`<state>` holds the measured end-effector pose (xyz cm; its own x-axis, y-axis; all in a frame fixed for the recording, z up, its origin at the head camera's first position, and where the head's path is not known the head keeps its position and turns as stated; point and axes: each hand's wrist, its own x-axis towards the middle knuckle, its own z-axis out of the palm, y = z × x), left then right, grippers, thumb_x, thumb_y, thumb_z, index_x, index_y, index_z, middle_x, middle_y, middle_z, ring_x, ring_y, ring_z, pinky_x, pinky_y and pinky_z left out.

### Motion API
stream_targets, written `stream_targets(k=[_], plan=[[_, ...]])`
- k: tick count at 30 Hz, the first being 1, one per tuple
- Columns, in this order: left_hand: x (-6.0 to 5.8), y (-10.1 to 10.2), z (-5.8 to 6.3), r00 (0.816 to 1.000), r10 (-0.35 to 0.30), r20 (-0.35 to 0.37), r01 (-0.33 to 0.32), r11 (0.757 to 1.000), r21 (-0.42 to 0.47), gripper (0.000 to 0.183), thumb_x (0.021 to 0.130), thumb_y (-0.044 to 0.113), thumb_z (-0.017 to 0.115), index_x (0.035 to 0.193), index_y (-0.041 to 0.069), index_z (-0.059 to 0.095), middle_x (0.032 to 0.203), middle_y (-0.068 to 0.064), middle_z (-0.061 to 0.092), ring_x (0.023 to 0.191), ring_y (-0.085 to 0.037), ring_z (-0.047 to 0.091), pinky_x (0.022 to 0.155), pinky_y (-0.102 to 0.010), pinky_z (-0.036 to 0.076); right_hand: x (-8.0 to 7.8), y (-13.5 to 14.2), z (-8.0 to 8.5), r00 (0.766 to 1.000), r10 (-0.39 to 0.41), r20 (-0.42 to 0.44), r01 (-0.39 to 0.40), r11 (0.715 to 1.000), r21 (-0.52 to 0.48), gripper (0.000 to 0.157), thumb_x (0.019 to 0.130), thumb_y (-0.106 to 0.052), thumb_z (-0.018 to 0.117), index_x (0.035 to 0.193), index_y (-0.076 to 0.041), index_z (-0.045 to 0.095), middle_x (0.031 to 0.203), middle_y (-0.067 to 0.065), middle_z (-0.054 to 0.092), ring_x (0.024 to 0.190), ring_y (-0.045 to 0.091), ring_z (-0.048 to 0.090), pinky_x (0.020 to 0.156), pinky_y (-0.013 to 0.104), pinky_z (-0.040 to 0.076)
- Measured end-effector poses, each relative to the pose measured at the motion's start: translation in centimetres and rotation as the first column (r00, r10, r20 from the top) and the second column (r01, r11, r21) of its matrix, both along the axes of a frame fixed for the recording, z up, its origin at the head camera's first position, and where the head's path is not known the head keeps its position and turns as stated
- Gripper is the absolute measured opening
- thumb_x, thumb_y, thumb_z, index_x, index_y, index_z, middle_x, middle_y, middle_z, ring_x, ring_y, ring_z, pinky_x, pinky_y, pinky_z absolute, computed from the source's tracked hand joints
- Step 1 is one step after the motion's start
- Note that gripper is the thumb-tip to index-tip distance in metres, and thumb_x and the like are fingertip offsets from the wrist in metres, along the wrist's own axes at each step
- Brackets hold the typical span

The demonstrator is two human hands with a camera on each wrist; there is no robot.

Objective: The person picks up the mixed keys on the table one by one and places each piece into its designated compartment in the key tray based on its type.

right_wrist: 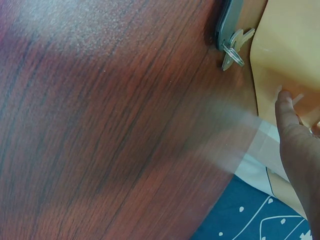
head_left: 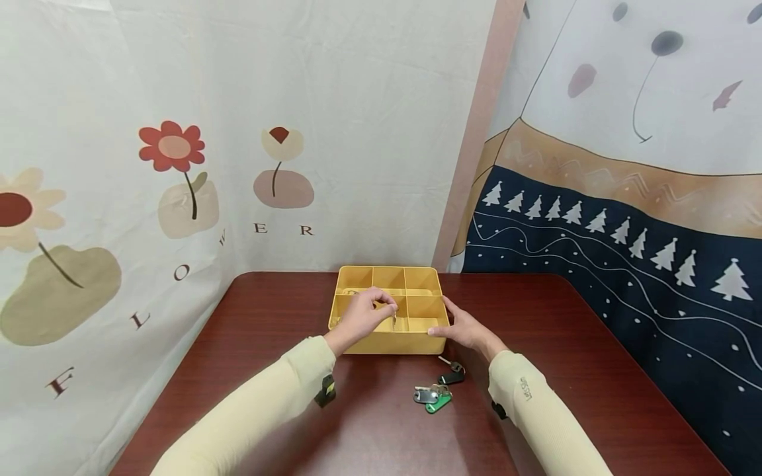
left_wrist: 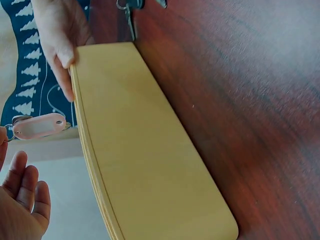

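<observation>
A yellow divided box (head_left: 381, 342) stands near the table's far edge. Above its front compartments, my left hand (head_left: 364, 316) pinches a key ring between thumb and finger. A pale pink key tag (left_wrist: 40, 126) hangs from that ring in the left wrist view, with metal partly hidden behind it. The other left fingers are loosely bent. At the box's front right corner my right hand (head_left: 467, 328) holds on, thumb at the front rim and fingers along the right side. Small metal items (head_left: 351, 291) show in the box's left compartments, too small to make out.
On the dark red table (head_left: 369, 436), in front of the box's right part, lie keys with a green tag (head_left: 438, 404), a grey tag (head_left: 425, 395) and a black tag (head_left: 451, 378). Printed cloths (head_left: 381, 132) hang behind the table.
</observation>
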<state>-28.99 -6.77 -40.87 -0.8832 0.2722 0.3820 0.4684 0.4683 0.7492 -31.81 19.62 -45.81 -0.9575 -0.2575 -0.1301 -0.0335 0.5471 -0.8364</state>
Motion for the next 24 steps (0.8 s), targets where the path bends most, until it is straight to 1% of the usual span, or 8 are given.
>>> stream_targets(k=[6,9,12,18,24], plan=[[-0.9,-0.4,0.3,0.999,0.031,0.005,-0.031,0.999,0.028,0.004,0.089,0.013,0.072,0.085,0.013,0.073,0.091,0.004,0.068,0.085,-0.015,0.059,0.078,-0.031,0.046,0.0,0.1,0.0,1.0,0.001,0.004,-0.001,1.0,0.0,0.096,0.088,-0.033,0.077,0.16,-0.016,0.016,0.156,0.02,0.033,0.14,0.037,0.033,0.112,0.062,0.022],[-1.2,-0.5,0.1,0.999,0.05,0.01,-0.05,0.999,0.02,0.004,0.089,0.014,0.072,0.085,0.013,0.074,0.092,0.003,0.068,0.082,-0.016,0.056,0.073,-0.031,0.045,0.0,0.1,0.0,1.0,0.001,0.004,-0.001,1.0,0.001,0.097,0.087,-0.034,0.077,0.16,-0.016,0.016,0.156,0.019,0.033,0.14,0.037,0.033,0.113,0.061,0.022],[-1.7,-0.5,-0.2,0.998,0.063,0.016,-0.063,0.998,0.009,0.005,0.09,0.014,0.072,0.086,0.011,0.074,0.092,0.003,0.068,0.081,-0.015,0.055,0.072,-0.03,0.044,0.0,0.1,0.0,1.0,0.001,0.003,-0.001,1.0,0.002,0.097,0.088,-0.033,0.077,0.16,-0.015,0.015,0.156,0.019,0.032,0.14,0.036,0.033,0.113,0.06,0.022],[-2.5,-0.4,-0.7,0.996,0.091,0.013,-0.091,0.996,0.005,0.005,0.089,0.014,0.072,0.086,0.011,0.074,0.09,0.001,0.069,0.083,-0.016,0.056,0.075,-0.032,0.044,0.0,0.0,0.1,1.0,-0.004,0.012,0.004,1.0,-0.004,0.097,0.088,-0.033,0.077,0.16,-0.016,0.015,0.156,0.019,0.032,0.139,0.036,0.034,0.113,0.06,0.022],[-3.1,-0.3,-1.0,0.994,0.102,0.036,-0.103,0.995,0.003,0.005,0.09,0.016,0.072,0.088,0.011,0.074,0.092,0.001,0.068,0.088,-0.017,0.058,0.079,-0.033,0.046,0.0,-0.1,0.2,1.0,-0.006,0.011,0.006,1.0,-0.002,0.099,0.086,-0.035,0.078,0.16,-0.015,0.015,0.157,0.019,0.032,0.14,0.035,0.033,0.113,0.06,0.022]])
